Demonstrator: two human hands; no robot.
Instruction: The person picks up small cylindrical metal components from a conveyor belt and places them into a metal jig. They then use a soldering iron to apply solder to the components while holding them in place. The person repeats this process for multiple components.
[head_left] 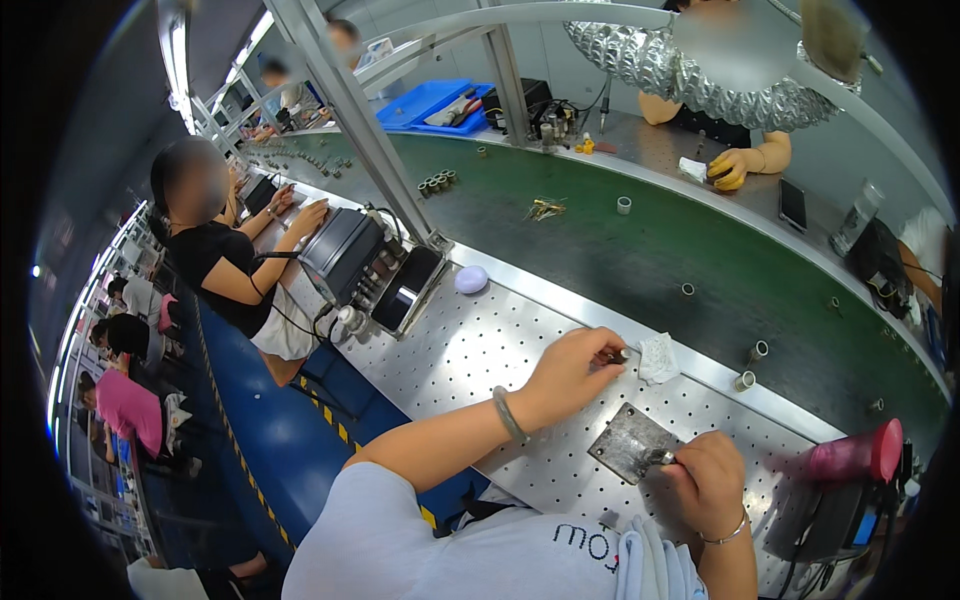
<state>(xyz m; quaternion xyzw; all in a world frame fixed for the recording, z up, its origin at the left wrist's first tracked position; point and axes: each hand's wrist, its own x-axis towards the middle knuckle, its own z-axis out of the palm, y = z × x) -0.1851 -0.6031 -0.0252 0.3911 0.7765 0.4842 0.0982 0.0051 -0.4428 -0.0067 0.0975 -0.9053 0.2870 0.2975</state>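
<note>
Head view: left hand (572,368) pinches a small metal part (621,354) near a cloth (658,357); right hand (708,482) grips a tool (660,458) on a metal plate (628,442) on the surface (470,350).

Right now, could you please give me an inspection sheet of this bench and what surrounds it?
Surface: perforated metal bench top, beside a green conveyor belt.
Job's things: left hand pinches a small metal cylinder; right hand presses a small metal part on a grey metal plate.
Clutter: crumpled white wipe, pale round object, small metal rings on the belt.
Hands: both closed on small parts.
Cables: black leads at the neighbour's black instrument.
Surroundings: seated co-workers along the line; blue tray; pink-topped device.
</note>
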